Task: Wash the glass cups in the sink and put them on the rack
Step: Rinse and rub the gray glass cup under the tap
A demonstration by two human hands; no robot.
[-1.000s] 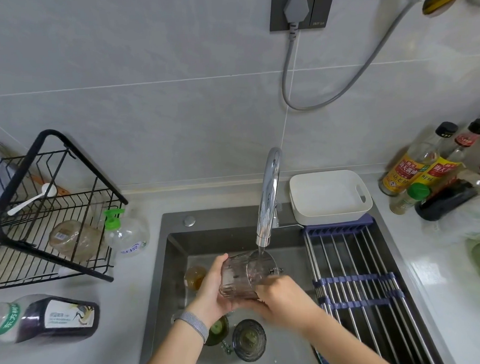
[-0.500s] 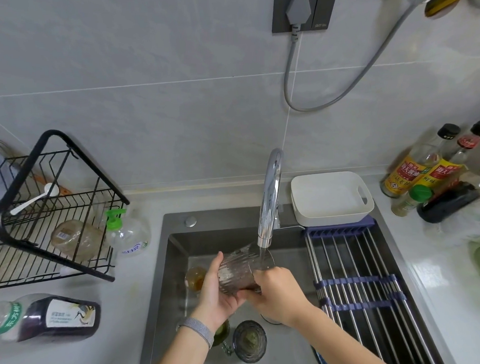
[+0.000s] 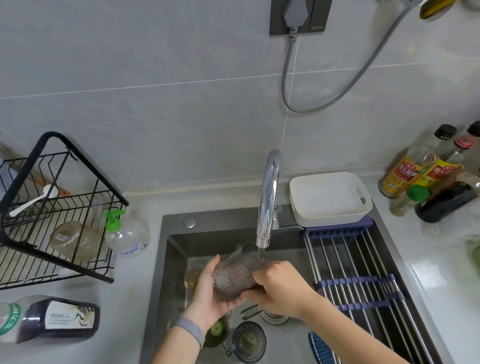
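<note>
I hold a ribbed grey glass cup [image 3: 233, 274] tilted under the running tap [image 3: 268, 200], its mouth toward the stream. My left hand [image 3: 210, 291] cups its base and side from the left. My right hand [image 3: 279, 287] grips it near the rim on the right. Below in the sink [image 3: 165, 267] stand a dark ribbed glass [image 3: 248, 342], a green glass [image 3: 218, 330] partly hidden by my left wrist, and an amber glass [image 3: 193, 277]. The black wire rack [image 3: 42, 218] stands on the counter at the left, with one glass [image 3: 75, 241] lying in it.
A soap bottle with a green pump [image 3: 125, 236] stands between rack and sink. A dark bottle [image 3: 47, 319] lies on the left counter. A roll-up drying mat [image 3: 361, 284] covers the sink's right part, with a white tub [image 3: 330, 198] behind it. Sauce bottles [image 3: 431, 173] crowd the right counter.
Both hands have raised the cup a little toward the spout and tilted it more on its side, while the water keeps running onto it.
</note>
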